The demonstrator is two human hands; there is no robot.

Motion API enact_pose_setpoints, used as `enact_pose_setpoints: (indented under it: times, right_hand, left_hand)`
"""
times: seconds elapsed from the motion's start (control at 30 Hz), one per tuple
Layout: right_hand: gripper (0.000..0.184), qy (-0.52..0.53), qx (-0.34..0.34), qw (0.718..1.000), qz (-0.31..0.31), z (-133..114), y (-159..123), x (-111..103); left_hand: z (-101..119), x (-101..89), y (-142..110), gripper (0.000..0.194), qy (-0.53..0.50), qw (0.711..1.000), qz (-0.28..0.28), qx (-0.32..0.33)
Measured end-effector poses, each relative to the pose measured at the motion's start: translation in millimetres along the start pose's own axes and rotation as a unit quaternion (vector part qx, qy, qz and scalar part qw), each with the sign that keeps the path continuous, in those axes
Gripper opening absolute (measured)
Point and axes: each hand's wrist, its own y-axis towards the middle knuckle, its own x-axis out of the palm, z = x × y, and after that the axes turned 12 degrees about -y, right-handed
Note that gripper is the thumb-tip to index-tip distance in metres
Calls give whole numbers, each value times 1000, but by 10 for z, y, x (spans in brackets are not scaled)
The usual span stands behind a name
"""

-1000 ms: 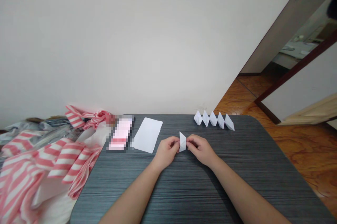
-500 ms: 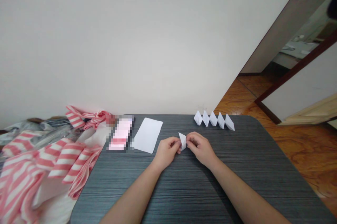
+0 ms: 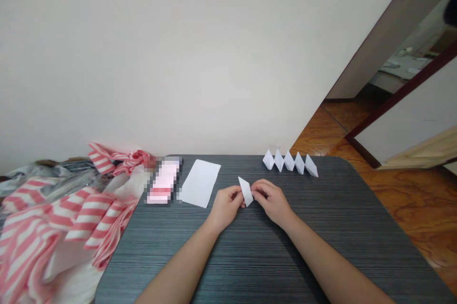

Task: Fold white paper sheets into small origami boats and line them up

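Small angular white folded-paper piece (image 3: pixel 246 191), plain. Five diamond-shaped white folded papers (image 3: pixel 289 161), with greyish shading. Flat rectangular white paper (image 3: pixel 201 183), plain. Round-cornered dark grey table (image 3: pixel 246 256), fine parallel streaks. Crumpled pink-and-white cloth (image 3: pixel 89 216), broad stripes. Orange-brown wood floor (image 3: pixel 400 199), darker grain.

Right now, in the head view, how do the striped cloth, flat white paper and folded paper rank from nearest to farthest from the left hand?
1. Folded paper: held between the left hand and right hand.
2. Flat white paper: on the table, ahead and to the left.
3. Striped cloth: past the table's left edge.
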Motion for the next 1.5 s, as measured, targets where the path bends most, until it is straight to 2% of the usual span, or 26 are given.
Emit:
enact_pose_setpoints:
  times: [0.17, 0.4, 0.73, 1.5]
  right_hand:
    - [14, 11, -7, 1000, -12, -21, -10, -1]
    - [14, 22, -19, 999, -27, -37, -4, -6]
    - [13, 24, -21, 999, -21, -32, -2, -9]
    - [16, 23, -24, 999, -15, -26, -8, 10]
  left_hand:
    - [-7, -1, 7, 16, -11, 1000, -3, -4]
    - [-38, 5, 10, 12, -17, 1000, 3, 4]
    - [22, 1, 0, 12, -16, 1000, -17, 10]
    - [-16, 10, 1, 12, -9, 1000, -4, 0]
